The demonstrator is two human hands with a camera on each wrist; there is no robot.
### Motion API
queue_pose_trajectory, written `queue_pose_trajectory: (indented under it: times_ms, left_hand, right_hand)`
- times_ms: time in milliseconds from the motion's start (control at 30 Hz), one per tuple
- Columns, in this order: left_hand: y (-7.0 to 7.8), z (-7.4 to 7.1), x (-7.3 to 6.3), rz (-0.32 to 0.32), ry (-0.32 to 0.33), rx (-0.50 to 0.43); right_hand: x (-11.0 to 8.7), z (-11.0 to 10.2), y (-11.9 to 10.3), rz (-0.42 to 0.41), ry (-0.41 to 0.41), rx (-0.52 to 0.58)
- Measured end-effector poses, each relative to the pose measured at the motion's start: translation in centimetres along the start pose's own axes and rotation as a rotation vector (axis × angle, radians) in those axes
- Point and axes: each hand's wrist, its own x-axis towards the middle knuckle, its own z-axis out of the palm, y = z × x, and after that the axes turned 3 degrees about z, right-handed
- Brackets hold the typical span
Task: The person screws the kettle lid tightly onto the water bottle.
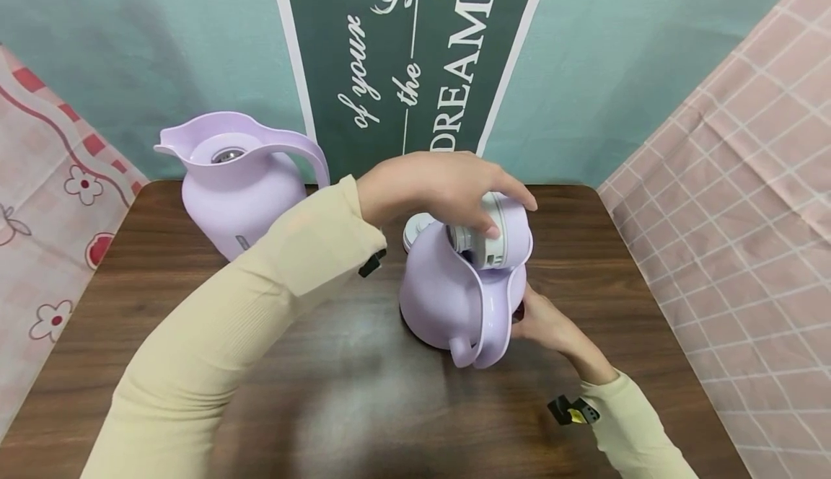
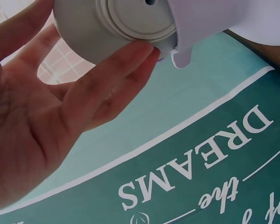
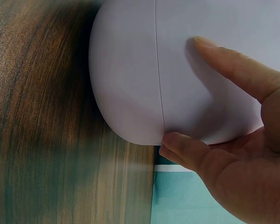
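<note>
Head view: fingers of the left hand (image 1: pixel 448 185) grip a tilted lid (image 1: pixel 516 235) at a lilac jug's (image 1: pixel 438 295) mouth while the right hand (image 1: pixel 544 320) grasps its body, best kept steady

- A homelike setting — which room cannot be told.
- Household cloths on three sides: a teal hanging (image 1: pixel 649 39) with a dark green panel (image 1: pixel 389 46) lettered "DREAMS" and bearing a white deer's head; a flowered cloth (image 1: pixel 48 262) at left; a pink checked cloth (image 1: pixel 746 176) at right.
- A wood-grain table (image 1: pixel 584 248) with domestic ware — a lilac jug (image 1: pixel 243 194) and a second lilac jug (image 1: pixel 435 295).
</note>
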Motion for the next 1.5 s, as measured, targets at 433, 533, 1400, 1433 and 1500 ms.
queue_pose_trajectory:
  times_ms: [433, 533, 1400, 1433, 1500]
  left_hand:
    - [-0.9, 1.3, -0.5, 0.041, 0.194, -0.153]
    - [-0.8, 1.6, -0.6, 0.043, 0.227, -0.161]
    - [-1.4, 3.2, -0.9, -0.024, 0.288, -0.193]
    - [-1.4, 3.2, -0.9, -0.025, 0.288, -0.194]
    - [-1.5, 3.3, -0.9, -0.026, 0.29, -0.2]
  right_hand:
    - [0.0, 0.1, 0.2, -0.002, 0.015, -0.006]
    - [0.0, 0.1, 0.2, -0.005, 0.015, -0.004]
    - [0.1, 0.0, 0.0, -0.001, -0.01, 0.028]
    - [0.1, 0.0, 0.0, -0.001, -0.011, 0.031]
    - [0.1, 0.0, 0.1, -0.001, -0.01, 0.033]
